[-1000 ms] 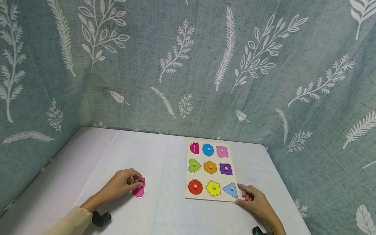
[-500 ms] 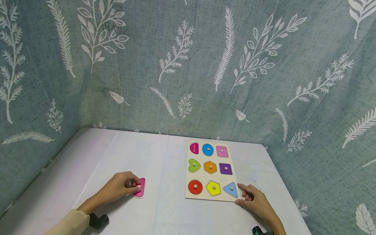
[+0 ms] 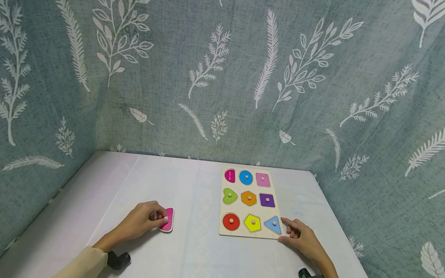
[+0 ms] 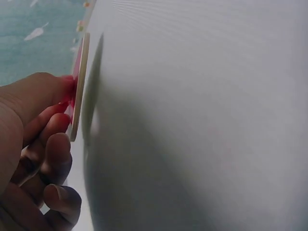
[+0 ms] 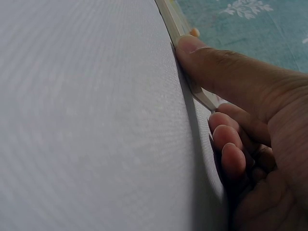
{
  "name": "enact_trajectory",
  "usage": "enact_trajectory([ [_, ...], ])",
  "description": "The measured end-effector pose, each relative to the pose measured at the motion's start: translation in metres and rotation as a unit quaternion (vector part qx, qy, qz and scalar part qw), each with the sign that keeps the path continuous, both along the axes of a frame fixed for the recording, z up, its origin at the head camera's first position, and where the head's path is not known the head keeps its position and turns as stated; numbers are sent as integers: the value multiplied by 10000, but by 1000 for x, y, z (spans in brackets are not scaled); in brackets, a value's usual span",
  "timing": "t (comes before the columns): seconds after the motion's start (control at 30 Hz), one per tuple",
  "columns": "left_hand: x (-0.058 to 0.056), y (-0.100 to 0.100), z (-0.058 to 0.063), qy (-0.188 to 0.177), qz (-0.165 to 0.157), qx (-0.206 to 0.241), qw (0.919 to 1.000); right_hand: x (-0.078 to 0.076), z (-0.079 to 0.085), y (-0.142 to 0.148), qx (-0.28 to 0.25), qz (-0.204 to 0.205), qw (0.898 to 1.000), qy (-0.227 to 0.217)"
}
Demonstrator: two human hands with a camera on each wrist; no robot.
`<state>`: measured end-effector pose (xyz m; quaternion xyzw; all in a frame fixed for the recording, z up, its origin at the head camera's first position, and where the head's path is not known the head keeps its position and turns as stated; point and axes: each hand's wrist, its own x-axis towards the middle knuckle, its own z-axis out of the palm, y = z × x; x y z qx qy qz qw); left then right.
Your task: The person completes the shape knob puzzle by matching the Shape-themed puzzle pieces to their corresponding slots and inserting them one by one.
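Note:
My left hand pinches the small knob of a pink half-round puzzle piece left of centre on the table. In the left wrist view the piece is seen edge-on, raised off the cloth with a shadow beside it. To the right lies a wooden knob puzzle board. Its half-round recess at the top left shows printed letters and no knob; the other shapes carry knobs. At the board's near right corner, my right hand grips the edges between thumb and curled forefinger.
White cloth covers the table. A leaf-patterned green curtain hangs behind it and at both sides. A black strap-on part sits below the left wrist, and another black part near the right wrist.
The pink half-round piece has come up off the cloth and shifted slightly right in my left hand. The board and my right hand stay where they were.

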<state>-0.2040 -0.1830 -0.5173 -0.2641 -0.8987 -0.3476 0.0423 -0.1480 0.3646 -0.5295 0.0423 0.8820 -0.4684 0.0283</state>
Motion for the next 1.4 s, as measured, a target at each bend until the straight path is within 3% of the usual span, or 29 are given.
enact_trajectory([
  [0.33,-8,12,6,-4,-78,8,10000,0,1,-1,-84,-16,10000,-15],
  [0.9,-19,27,6,39,-79,-16,10000,-2,-3,3,-107,26,9999,-13],
  [1.4,-39,41,15,103,-236,-295,9992,-3,-5,3,-33,-10,10000,-28],
])
